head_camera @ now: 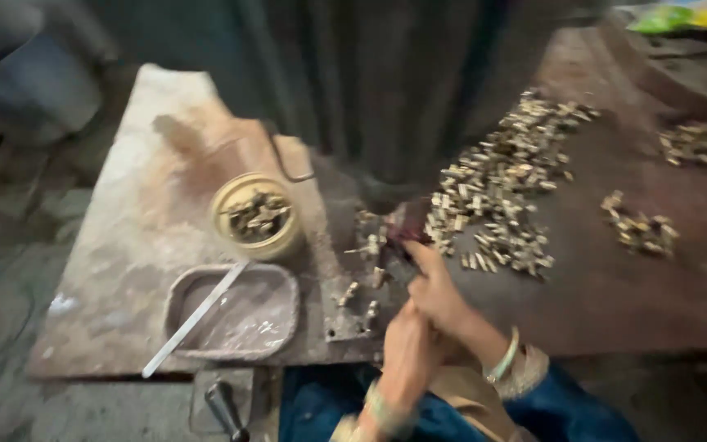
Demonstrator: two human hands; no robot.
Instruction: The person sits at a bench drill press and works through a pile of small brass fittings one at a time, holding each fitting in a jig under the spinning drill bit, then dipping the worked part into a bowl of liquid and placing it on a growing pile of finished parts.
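My right hand (pixel 439 293) reaches forward over the edge of a worn metal plate (pixel 124 245). Its fingertips touch a small dark reddish object (pixel 407 227) beside a few loose brass pieces (pixel 370 241). The view is blurred, so I cannot tell whether it grips that object. My left hand (pixel 407 352) sits just below and against the right hand, with its fingers hidden behind it. Both wrists wear bangles. A big heap of small brass pieces (pixel 497 192) lies right of the fingertips on a brown table (pixel 615 303).
A round yellow tin (pixel 255 217) holding brass pieces stands on the plate. Below it is a shallow rounded tray (pixel 243 315) with a flat metal strip (pixel 194 319) across it. Smaller brass heaps (pixel 640 229) lie at the right. A dark handle (pixel 227 409) sticks up at the bottom.
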